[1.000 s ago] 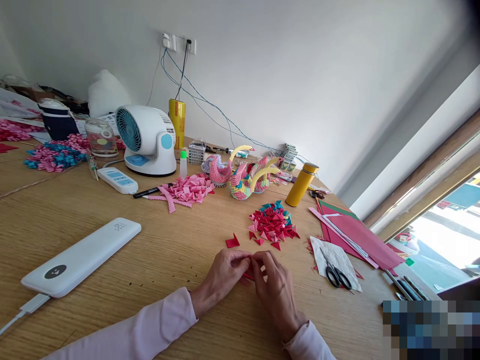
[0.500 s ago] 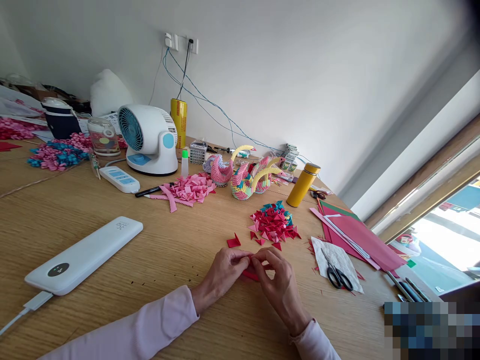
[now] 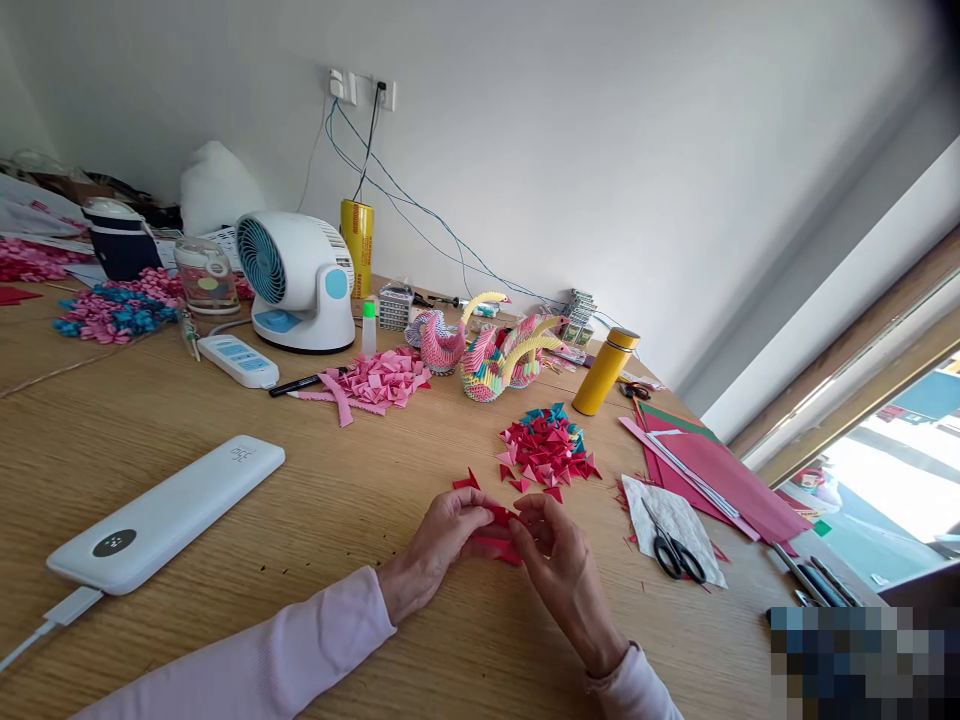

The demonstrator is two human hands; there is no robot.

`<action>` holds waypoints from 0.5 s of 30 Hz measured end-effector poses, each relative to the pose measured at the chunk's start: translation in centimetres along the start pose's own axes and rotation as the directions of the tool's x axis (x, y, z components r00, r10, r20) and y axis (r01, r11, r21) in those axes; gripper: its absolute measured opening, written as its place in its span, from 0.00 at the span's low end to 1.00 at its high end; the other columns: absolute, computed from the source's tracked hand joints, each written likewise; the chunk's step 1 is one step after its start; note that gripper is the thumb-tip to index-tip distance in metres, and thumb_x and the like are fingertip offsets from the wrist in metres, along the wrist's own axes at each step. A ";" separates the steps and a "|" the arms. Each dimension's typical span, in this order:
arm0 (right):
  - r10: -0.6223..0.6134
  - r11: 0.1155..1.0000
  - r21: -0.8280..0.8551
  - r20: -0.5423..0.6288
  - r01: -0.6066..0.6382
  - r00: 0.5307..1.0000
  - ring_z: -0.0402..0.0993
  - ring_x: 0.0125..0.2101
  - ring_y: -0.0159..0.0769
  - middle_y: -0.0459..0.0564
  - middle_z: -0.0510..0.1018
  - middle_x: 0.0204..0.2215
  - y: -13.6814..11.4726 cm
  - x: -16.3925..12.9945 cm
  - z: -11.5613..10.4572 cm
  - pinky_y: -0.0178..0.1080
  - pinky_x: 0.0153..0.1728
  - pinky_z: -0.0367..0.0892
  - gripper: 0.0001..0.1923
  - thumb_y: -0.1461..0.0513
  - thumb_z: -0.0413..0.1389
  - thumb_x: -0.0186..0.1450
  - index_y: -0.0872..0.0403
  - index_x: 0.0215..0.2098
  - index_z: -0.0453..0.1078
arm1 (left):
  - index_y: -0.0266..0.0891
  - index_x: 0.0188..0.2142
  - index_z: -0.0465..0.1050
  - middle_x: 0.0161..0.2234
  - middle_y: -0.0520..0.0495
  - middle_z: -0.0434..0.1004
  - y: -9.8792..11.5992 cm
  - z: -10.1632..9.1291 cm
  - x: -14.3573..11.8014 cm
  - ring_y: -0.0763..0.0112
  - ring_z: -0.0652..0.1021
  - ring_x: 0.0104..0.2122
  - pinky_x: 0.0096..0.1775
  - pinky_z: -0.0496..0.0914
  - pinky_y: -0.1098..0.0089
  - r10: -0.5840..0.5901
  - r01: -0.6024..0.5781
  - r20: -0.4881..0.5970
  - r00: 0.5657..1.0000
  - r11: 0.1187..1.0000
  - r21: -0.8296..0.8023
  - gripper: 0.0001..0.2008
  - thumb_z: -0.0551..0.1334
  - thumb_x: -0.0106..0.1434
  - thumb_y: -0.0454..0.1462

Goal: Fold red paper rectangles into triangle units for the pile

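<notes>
Indoors, wooden bench (image 3: 225,420) beneath a white wall (image 3: 600,130), left hand (image 3: 439,545) and right hand (image 3: 562,570) pinching red paper (image 3: 495,530), fan (image 3: 296,280) behind.

Bare wooden tabletop (image 3: 360,470) lies open at centre left; the white power bank (image 3: 165,512) blocks lower left, the heap of red folded triangles (image 3: 546,450) centre right.

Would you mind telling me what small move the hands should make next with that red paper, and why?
Probably press the fold flat against the wooden table. The left hand and right hand both pinch the red paper piece low over the table, and it looks only partly creased. A finished red triangle lies just beyond, near the pile of folded triangles.
</notes>
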State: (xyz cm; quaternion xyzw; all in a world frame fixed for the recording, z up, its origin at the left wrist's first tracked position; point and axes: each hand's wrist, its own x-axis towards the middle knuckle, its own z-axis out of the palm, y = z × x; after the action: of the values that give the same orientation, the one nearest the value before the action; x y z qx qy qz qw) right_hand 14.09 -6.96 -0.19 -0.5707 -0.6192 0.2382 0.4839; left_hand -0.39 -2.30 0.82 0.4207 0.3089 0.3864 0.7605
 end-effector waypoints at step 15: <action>-0.010 1.000 0.023 -0.049 0.011 0.999 0.75 0.27 0.35 0.50 0.76 0.29 0.1 0.0 -0.1 0.34 0.24 0.70 0.08 0.59 0.55 0.62 0.55 0.36 0.68 | 0.31 0.30 0.72 0.29 0.45 0.77 0.4 -0.6 0.3 0.65 0.79 0.30 0.31 0.73 0.68 -0.071 0.069 0.001 0.997 0.975 0.213 0.10 0.65 0.48 0.34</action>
State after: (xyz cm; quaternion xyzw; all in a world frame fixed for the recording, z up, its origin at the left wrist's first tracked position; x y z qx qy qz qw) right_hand 14.26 -6.98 -0.26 -0.5673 -0.6074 0.2287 0.5069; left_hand -0.86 -1.70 0.81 0.4900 0.3599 0.3223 0.7256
